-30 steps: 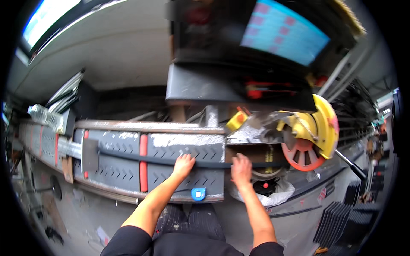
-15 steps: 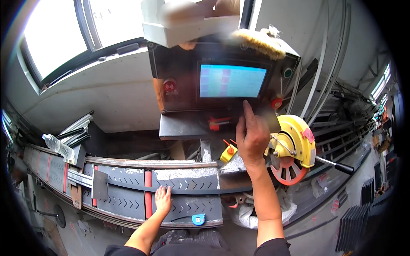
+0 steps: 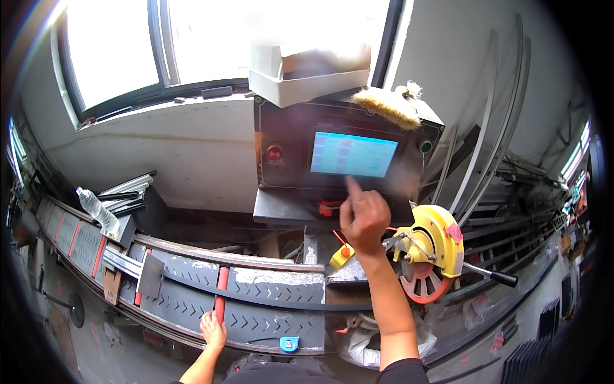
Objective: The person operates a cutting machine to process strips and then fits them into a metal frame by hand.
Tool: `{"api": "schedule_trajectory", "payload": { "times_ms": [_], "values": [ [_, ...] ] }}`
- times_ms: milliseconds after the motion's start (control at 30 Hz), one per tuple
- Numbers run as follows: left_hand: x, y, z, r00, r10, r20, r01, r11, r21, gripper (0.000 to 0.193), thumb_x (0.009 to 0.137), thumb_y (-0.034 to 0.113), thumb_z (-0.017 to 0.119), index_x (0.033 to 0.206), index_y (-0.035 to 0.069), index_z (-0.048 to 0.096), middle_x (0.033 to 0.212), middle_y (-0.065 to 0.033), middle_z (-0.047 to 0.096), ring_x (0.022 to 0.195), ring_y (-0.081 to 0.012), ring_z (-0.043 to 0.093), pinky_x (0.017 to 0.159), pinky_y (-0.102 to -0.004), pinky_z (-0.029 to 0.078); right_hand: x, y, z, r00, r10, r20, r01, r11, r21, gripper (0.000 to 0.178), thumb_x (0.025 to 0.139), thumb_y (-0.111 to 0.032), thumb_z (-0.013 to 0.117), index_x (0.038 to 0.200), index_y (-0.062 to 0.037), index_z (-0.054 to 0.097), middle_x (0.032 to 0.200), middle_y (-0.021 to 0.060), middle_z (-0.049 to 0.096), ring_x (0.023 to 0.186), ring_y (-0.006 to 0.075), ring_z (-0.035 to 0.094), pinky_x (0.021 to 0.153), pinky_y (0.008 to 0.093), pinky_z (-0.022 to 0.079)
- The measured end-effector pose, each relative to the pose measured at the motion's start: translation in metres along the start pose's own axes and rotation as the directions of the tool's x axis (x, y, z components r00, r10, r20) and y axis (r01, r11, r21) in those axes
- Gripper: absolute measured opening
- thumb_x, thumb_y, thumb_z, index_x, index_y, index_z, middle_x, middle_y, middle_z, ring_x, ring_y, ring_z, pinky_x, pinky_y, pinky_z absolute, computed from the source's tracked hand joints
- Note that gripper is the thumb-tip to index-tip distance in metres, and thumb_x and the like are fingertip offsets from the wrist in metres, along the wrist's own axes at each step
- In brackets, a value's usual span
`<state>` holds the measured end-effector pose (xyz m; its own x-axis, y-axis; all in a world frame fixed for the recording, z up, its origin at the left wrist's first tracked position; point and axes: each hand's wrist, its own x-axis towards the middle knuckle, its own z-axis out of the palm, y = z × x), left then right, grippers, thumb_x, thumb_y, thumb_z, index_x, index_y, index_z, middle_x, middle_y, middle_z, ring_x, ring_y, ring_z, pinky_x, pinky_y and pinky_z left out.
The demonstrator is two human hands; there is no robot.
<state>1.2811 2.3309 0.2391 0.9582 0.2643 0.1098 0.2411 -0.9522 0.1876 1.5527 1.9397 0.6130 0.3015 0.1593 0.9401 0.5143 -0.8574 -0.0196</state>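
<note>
My right hand (image 3: 366,221) is raised before a dark control box (image 3: 288,134). Its index finger points at the lower edge of a lit touch screen (image 3: 354,155), the other fingers curled and nothing visible in them. I cannot tell whether the fingertip touches. My left hand (image 3: 213,330) rests with fingers stretched out by the near end of a red roller (image 3: 221,291) on the grey conveyor bed. A long dark strip (image 3: 256,297) lies along the bed, apart from that hand. Its left end meets a metal stop plate (image 3: 151,275); its right end passes behind my right forearm.
A yellow-guarded cut-off saw (image 3: 435,240) with a black handle stands right of my right arm. A blue tape measure (image 3: 289,344) lies on the bed's near edge. A plastic bottle (image 3: 98,211) stands far left. A white box (image 3: 307,83) and a brush (image 3: 387,107) top the control box.
The view has tilted up. My left hand has left the strip and moved nearer to me, toward the roller's end. My right index finger has shifted left along the screen's lower edge.
</note>
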Motion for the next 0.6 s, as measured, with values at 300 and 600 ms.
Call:
{"api": "schedule_trajectory", "payload": {
  "times_ms": [300,600],
  "values": [
    [-0.007,0.004,0.01,0.992,-0.124,0.006,0.125,0.99,-0.066,0.055,0.074,0.016,0.074,0.123,0.006,0.051,0.12,-0.014,0.053,0.121,-0.0332,0.047,0.102,-0.0476,0.038,0.006,-0.006,0.024,0.999,-0.042,0.008,0.042,0.998,0.041,0.045,0.07,0.002,0.063,0.115,-0.0044,0.068,0.061,0.0081,0.048,0.055,0.0261,0.049,0.054,0.038,0.044],
    [-0.043,-0.016,0.019,0.956,-0.277,0.1,0.281,0.959,-0.031,0.044,0.077,0.016,0.072,0.116,0.006,0.055,0.117,-0.0144,0.055,0.119,-0.0331,0.049,0.1,-0.0466,0.04,0.0,-0.001,0.03,0.998,-0.006,0.056,0.009,0.998,-0.061,0.053,0.071,-0.005,0.068,0.124,-0.0072,0.066,0.063,0.0057,0.047,0.06,0.0229,0.05,0.057,0.0359,0.045]
  ]
}}
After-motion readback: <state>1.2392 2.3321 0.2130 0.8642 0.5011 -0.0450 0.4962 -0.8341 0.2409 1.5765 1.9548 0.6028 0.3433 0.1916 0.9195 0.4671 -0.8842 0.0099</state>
